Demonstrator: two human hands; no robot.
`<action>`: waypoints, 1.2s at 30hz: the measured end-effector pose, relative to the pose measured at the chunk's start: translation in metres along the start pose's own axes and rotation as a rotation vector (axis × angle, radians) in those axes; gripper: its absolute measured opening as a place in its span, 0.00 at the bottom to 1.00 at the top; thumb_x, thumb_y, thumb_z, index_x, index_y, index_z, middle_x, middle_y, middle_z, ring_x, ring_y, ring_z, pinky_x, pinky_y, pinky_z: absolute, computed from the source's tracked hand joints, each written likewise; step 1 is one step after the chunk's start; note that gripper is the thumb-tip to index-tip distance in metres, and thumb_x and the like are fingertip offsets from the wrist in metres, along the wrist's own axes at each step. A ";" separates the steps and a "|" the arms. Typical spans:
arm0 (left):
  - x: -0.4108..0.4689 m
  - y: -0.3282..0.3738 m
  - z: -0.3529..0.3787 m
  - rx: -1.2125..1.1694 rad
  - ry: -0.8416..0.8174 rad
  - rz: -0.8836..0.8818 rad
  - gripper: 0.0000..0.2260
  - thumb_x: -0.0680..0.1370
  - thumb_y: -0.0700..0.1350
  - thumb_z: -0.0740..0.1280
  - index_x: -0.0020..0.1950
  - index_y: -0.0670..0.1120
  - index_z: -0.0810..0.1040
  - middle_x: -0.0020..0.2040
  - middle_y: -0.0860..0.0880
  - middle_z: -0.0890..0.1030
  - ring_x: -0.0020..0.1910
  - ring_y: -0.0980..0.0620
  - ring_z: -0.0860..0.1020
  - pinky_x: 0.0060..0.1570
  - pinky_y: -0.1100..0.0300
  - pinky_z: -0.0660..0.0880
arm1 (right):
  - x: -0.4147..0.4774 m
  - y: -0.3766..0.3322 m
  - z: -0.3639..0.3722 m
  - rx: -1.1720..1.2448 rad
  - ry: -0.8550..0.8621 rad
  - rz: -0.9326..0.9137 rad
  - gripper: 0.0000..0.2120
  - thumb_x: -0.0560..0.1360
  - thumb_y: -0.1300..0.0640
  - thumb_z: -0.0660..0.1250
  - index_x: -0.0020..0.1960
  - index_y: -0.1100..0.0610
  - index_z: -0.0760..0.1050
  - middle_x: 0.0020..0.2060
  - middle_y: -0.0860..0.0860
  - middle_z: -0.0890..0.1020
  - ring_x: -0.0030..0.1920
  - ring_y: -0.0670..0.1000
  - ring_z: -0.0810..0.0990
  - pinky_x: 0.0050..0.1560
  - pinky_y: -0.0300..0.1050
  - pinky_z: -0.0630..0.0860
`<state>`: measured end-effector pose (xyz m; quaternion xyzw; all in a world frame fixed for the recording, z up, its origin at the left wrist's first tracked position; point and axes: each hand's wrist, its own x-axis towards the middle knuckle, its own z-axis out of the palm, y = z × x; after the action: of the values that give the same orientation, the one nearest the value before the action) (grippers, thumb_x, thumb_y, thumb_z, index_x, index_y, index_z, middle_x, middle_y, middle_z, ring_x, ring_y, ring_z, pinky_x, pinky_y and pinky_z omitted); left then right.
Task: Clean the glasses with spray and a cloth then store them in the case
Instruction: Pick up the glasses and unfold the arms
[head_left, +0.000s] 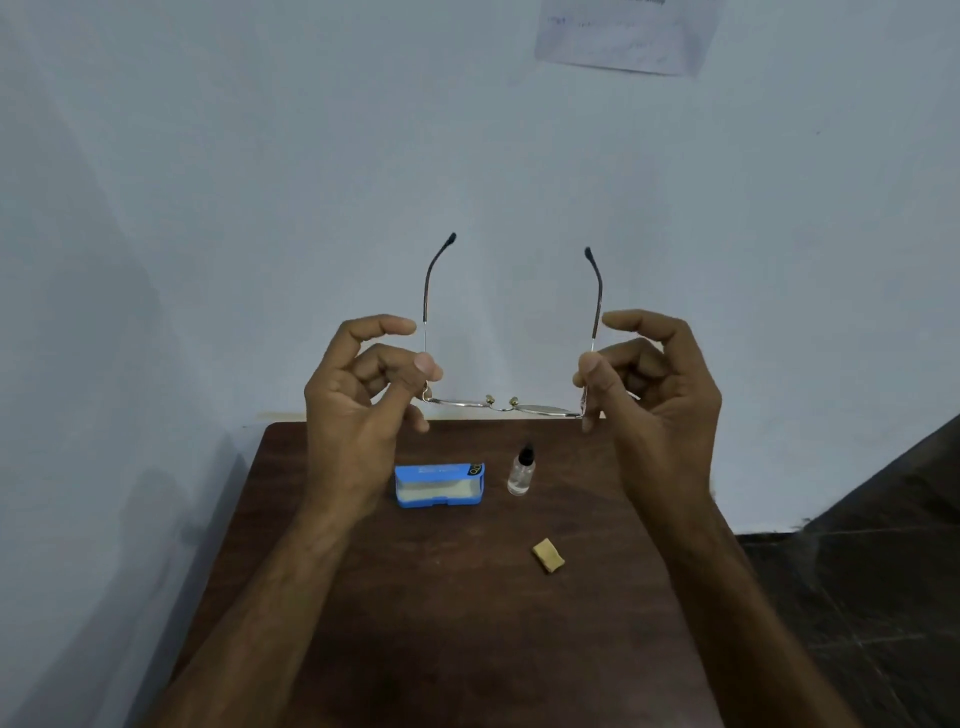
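Count: one pair of thin gold wire-framed glasses (540, 411), one open blue plastic case (439, 483), one small clear bottle (521, 474) with a black cap, one small folded tan cloth (548, 557), two grips. My left grip (358, 405) pinches the frame's left corner at the hinge; my right grip (660, 395) pinches the right arm just above its hinge. The glasses are held in the air over the far edge of the dark brown wooden tabletop (467, 634). Case and bottle stand side by side beneath them, apart, with the cloth nearer me. My thumbs hide both hinge corners. A sheet of paper (628, 36) hangs on the pale wall (260, 156) behind. The lens front runs left to right; both arms are unfolded, tips up toward the wall.
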<state>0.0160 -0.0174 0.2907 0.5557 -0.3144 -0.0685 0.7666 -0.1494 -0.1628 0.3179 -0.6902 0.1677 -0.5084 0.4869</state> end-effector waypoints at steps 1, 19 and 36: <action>0.002 0.001 -0.001 -0.060 -0.001 -0.055 0.09 0.80 0.36 0.70 0.57 0.47 0.80 0.41 0.47 0.85 0.39 0.51 0.81 0.29 0.57 0.77 | 0.002 -0.003 0.001 0.019 -0.015 0.024 0.10 0.80 0.67 0.70 0.61 0.62 0.76 0.36 0.58 0.81 0.32 0.54 0.79 0.30 0.49 0.79; -0.007 -0.001 0.001 -0.316 -0.125 -0.347 0.10 0.72 0.46 0.73 0.51 0.50 0.89 0.52 0.44 0.88 0.44 0.53 0.85 0.40 0.62 0.83 | 0.028 0.004 0.003 0.533 0.077 0.780 0.03 0.78 0.67 0.69 0.50 0.65 0.81 0.37 0.55 0.80 0.31 0.45 0.77 0.29 0.31 0.76; -0.012 -0.035 0.008 -0.185 0.074 -0.361 0.09 0.73 0.44 0.73 0.51 0.43 0.86 0.45 0.45 0.87 0.40 0.52 0.83 0.37 0.60 0.83 | 0.019 0.096 -0.006 0.241 0.116 0.607 0.09 0.83 0.62 0.65 0.60 0.62 0.80 0.40 0.58 0.84 0.36 0.53 0.83 0.32 0.47 0.82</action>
<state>0.0103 -0.0310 0.2559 0.5324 -0.1736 -0.2128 0.8007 -0.1211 -0.2247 0.2474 -0.5163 0.3316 -0.3947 0.6838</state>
